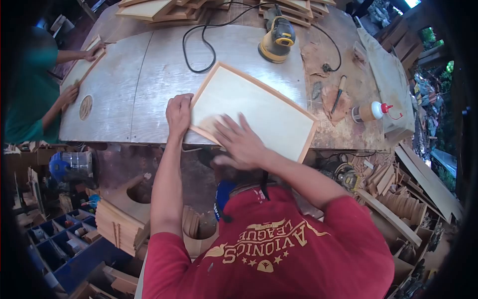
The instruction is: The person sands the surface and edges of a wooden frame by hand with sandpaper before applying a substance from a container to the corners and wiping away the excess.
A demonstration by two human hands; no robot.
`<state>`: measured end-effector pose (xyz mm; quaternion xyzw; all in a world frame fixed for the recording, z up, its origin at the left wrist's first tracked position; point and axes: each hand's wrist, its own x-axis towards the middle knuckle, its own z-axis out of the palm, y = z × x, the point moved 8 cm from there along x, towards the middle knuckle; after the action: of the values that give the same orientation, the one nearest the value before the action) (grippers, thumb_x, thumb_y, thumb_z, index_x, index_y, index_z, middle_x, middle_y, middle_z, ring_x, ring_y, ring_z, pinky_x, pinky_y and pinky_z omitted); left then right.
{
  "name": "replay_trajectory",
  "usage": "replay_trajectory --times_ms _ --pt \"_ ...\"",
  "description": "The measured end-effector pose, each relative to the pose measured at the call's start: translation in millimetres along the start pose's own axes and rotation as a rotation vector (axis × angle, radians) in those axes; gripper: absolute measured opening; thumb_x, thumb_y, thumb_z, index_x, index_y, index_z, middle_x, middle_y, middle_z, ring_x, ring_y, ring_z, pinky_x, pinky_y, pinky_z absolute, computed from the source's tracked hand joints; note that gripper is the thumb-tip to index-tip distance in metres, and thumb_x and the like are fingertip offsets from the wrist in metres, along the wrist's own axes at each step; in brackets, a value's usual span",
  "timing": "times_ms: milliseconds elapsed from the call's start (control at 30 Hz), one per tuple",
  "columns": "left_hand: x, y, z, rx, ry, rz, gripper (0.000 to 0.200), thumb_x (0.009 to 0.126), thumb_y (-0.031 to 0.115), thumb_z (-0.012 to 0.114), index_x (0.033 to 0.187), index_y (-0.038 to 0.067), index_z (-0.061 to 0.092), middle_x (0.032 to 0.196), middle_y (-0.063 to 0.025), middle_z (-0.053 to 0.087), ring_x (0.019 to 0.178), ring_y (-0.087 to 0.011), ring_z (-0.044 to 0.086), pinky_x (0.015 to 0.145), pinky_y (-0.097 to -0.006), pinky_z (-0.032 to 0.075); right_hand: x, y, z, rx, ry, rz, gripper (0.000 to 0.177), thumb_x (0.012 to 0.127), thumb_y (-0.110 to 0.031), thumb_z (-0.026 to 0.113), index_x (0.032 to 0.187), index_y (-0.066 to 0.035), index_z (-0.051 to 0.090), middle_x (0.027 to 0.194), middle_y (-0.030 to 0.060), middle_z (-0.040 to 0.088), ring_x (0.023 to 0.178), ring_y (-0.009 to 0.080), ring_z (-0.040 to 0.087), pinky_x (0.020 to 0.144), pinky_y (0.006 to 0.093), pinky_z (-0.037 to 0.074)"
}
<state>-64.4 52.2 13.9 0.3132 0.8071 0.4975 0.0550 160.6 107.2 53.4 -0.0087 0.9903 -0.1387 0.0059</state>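
A shallow wooden tray (269,104) with a pale panel and raised wooden edges lies tilted across the table, its near side at the table's front edge. My left hand (179,115) is closed around its left corner, the fingers curled at the wooden edge. Over the near-left rim and panel, my right hand (240,142) lies flat with fingers stretched and spread, slightly blurred. A tan smudge (211,123) shows beside its fingertips; I cannot tell whether it is something under the hand.
A yellow and black sander (277,42) stands behind the tray, its cable looping left. To the right are a glue bottle (368,112) with a red cap and a chisel-like tool (339,92). Stacked wooden frames (164,11) sit at the back. Another person (32,94) handles a wooden panel at left.
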Motion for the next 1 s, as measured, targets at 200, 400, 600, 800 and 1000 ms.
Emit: replay_trajectory --times_ms 200,400,600,800,1000 --pt "0 -15 -7 -0.253 -0.08 -0.167 0.045 0.105 0.026 0.043 0.12 -0.002 0.076 0.103 -0.016 0.077 0.1 -0.0259 0.067 0.096 -0.0386 0.05 66 -11 -6 -0.071 -0.071 -0.044 0.079 0.102 -0.064 0.048 0.142 0.003 0.059 0.159 0.0185 0.047 0.156 0.0398 0.03 0.126 0.0655 0.019" --pt "2 -23 -1 -0.232 -0.18 -0.224 0.035 0.099 0.017 0.065 0.126 -0.003 0.073 0.107 -0.0147 0.077 0.097 -0.0203 0.071 0.091 -0.0332 0.055 76 0 4 0.025 0.116 -0.089 0.072 0.102 -0.061 0.052 0.144 -0.003 0.059 0.154 0.0129 0.051 0.145 0.0359 0.042 0.12 0.0597 0.029" --pt "2 -6 -15 -0.085 -0.175 -0.193 0.036 0.097 0.024 0.073 0.124 0.0 0.075 0.114 -0.0179 0.077 0.105 -0.0247 0.072 0.096 -0.0358 0.055 85 -4 -4 0.032 0.036 -0.034 0.067 0.1 -0.059 0.056 0.146 -0.01 0.058 0.145 0.0115 0.055 0.132 0.035 0.051 0.115 0.0573 0.033" --pt "-1 2 -17 -0.015 -0.058 -0.003 0.023 0.095 0.017 0.074 0.113 0.004 0.079 0.097 -0.0159 0.075 0.087 -0.0253 0.071 0.081 -0.0362 0.056 -6 10 -12 0.019 0.071 -0.024 0.069 0.096 -0.059 0.061 0.145 -0.01 0.06 0.145 0.0124 0.054 0.129 0.0367 0.05 0.119 0.0624 0.029" --pt "-6 9 -17 0.072 -0.034 0.137 0.018 0.094 0.014 0.071 0.108 0.006 0.079 0.096 -0.0129 0.076 0.089 -0.0291 0.068 0.084 -0.039 0.054 -25 12 10 0.009 -0.001 0.009 0.079 0.099 -0.064 0.054 0.154 -0.006 0.052 0.166 0.0168 0.039 0.154 0.0427 0.032 0.125 0.0681 0.017"
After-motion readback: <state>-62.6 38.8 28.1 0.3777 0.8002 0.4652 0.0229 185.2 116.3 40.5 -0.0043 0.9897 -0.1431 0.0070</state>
